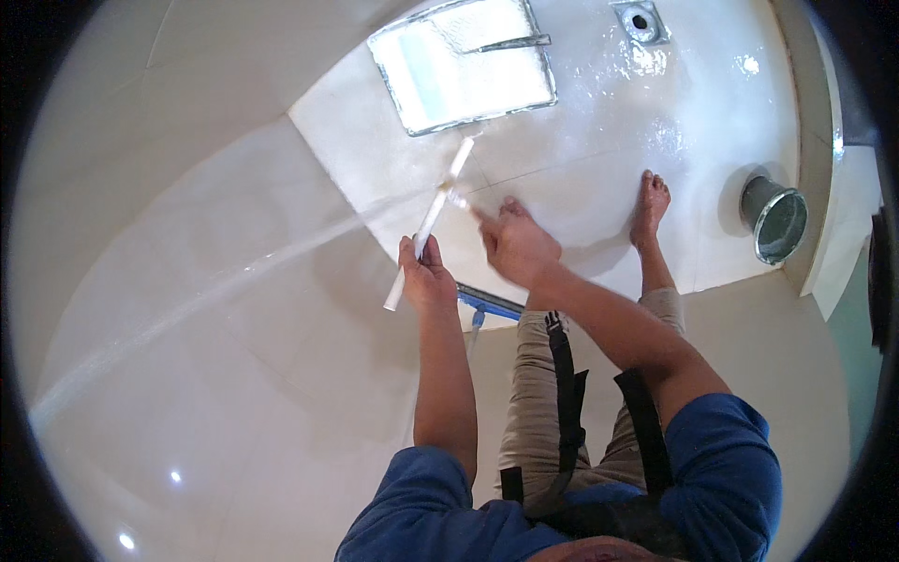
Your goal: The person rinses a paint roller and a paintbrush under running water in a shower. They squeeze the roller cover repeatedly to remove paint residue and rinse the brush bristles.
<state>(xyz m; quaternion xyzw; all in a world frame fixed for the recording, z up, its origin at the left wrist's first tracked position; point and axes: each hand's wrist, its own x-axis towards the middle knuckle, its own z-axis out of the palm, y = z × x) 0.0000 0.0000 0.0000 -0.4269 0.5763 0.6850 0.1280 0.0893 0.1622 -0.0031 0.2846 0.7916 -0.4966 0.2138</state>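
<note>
Strip (429,225) of narrow white material lies at the middle of the view, slanting from seven o'clock up to one o'clock. The person's left hand (428,276) grasps it near its lower end, thumb and fingers closed around it, so the rest juts out toward one o'clock. At two o'clock from that hand, the right hand (520,245) is curled, seemingly gripping a small pale tool (456,198) whose end meets the strip at ten o'clock from the knuckles; blur hides what kind it is.

As for progress, the strip appears to be mid-handling: held up off the floor, with the tool at one spot along its upper half. How much of its length has been treated cannot be told, since its surface looks evenly white; judging by the grip, work on it is unfinished.

Toward twelve o'clock, a bright rectangular panel (482,70) with silvery edges lies on the pale floor (571,201), a thin dark bar (510,44) across it. A drain (642,23) sits near one o'clock amid wet shine, a greenish bucket (779,225) near three. A blue squeegee (487,304) shows at four o'clock from the left hand.
</note>
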